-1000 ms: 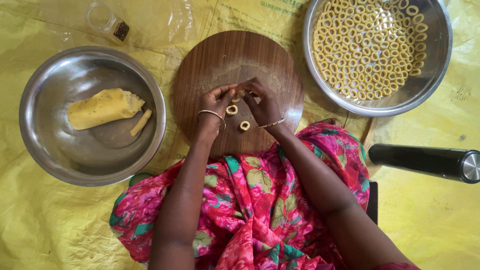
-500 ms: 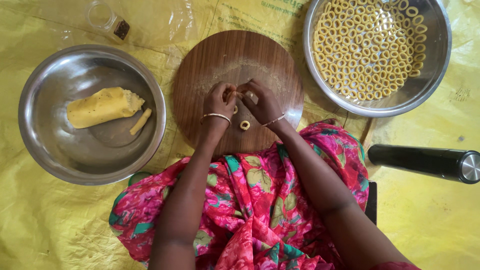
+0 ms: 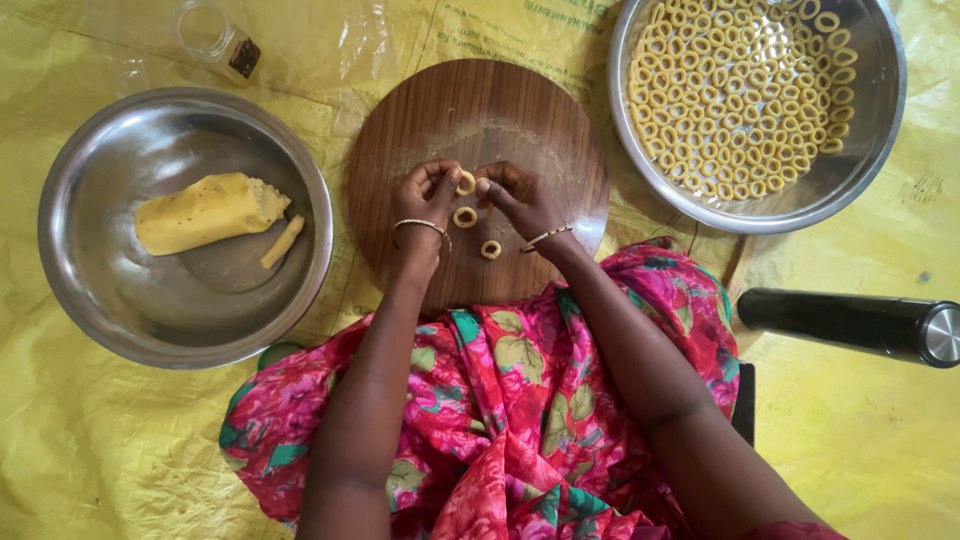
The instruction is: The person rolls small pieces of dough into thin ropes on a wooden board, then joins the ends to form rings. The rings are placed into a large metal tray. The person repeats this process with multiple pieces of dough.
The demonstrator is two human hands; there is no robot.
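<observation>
Both hands, left hand [image 3: 425,195] and right hand [image 3: 515,195], now pinch a fresh dough ring [image 3: 466,183]; another finished ring [image 3: 465,217] has joined the round board [image 3: 420,110].

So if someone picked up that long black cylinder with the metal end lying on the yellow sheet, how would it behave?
The long black cylinder lies on its side on the crinkled yellow sheet, so a nudge would probably roll it. Its straight, even shape suggests it is stiff rather than floppy. The smooth, glossy surface and metal end cap hint it may be slippery and fairly heavy.
</observation>
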